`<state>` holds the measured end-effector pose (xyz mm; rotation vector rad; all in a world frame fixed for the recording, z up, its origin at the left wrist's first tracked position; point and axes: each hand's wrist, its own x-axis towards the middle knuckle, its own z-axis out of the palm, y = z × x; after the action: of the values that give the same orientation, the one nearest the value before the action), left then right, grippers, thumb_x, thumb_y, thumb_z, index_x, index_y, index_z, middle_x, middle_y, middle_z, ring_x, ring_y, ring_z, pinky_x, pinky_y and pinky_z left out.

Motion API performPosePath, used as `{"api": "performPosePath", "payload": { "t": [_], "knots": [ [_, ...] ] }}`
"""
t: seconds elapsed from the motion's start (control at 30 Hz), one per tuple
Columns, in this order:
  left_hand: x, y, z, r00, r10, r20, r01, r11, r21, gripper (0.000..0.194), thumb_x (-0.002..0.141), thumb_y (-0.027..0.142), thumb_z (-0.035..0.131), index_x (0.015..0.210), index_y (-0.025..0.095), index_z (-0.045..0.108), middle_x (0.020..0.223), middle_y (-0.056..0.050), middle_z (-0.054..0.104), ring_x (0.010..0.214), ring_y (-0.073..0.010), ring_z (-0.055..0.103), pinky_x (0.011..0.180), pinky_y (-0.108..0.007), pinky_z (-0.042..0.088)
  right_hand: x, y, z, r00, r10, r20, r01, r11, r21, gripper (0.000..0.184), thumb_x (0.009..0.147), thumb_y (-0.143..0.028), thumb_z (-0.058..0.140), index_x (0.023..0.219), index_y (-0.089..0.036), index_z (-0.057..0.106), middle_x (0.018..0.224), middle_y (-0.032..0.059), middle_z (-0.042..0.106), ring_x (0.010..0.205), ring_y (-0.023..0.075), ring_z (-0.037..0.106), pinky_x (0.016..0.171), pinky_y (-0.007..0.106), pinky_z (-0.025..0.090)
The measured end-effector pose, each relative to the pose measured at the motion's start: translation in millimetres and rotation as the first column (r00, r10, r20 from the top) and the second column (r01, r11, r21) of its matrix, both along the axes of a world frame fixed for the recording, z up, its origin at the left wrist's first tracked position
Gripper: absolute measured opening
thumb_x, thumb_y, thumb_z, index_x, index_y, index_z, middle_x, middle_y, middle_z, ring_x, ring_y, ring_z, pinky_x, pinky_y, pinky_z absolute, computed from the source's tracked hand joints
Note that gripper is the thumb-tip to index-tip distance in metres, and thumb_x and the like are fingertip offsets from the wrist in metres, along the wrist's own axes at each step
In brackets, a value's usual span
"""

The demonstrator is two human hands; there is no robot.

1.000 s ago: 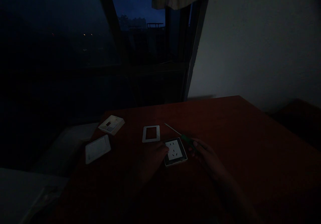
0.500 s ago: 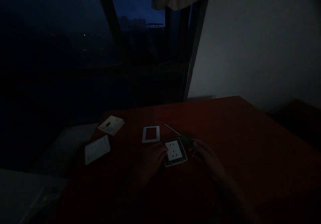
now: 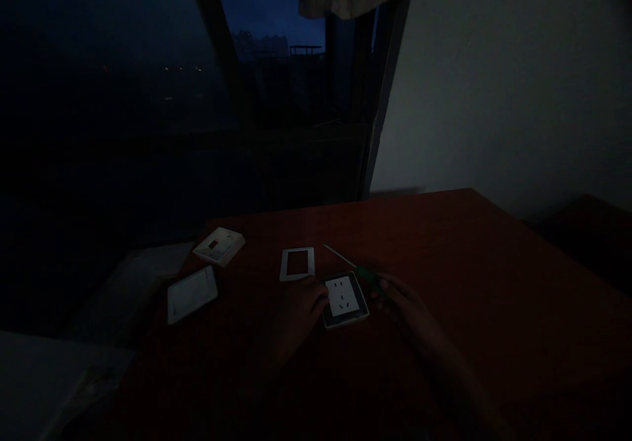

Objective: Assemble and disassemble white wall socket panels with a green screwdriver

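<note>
A wall socket point(image 3: 344, 297) with a white centre and a dark surround lies face up on the table. My left hand point(image 3: 303, 306) is at its left edge, fingers curled together and fingertips against the white part; that hand's underside is too dark to make out. On the socket's other side, my right hand point(image 3: 407, 306) is closed round the green handle of a screwdriver point(image 3: 364, 272). Its metal shaft points away to the upper left, past the socket's far edge. A white square frame point(image 3: 283, 266) lies flat just beyond my left hand.
At the table's left side are a cream box-like plate point(image 3: 222, 249) with a small opening and a pale flat cover point(image 3: 192, 295). The red-brown table point(image 3: 474, 263) reaches toward a window and a pale wall point(image 3: 508, 85). The room is very dim.
My left hand's fingertips have drawn back very slightly to the left on the socket. The screwdriver and my right hand look the same as before.
</note>
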<state>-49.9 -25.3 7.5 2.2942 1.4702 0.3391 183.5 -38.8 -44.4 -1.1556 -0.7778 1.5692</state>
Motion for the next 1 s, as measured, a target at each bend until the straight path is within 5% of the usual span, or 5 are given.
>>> {"api": "performPosePath", "payload": {
  "t": [1.0],
  "knots": [
    [2.7,-4.7,3.8,0.999,0.042,0.019,-0.042,0.999,0.0,0.012,0.089,0.016,0.054,0.087,0.021,0.064,0.092,-0.001,0.065,0.085,-0.0166,0.061,0.076,-0.028,0.045,-0.8,-1.1,4.4,0.999,0.002,0.052,-0.003,1.0,0.018,0.039,0.074,-0.049,0.07,0.104,-0.023,0.068,0.081,0.0024,0.068,0.066,0.0137,0.057,0.059,0.025,0.041]
  ]
}}
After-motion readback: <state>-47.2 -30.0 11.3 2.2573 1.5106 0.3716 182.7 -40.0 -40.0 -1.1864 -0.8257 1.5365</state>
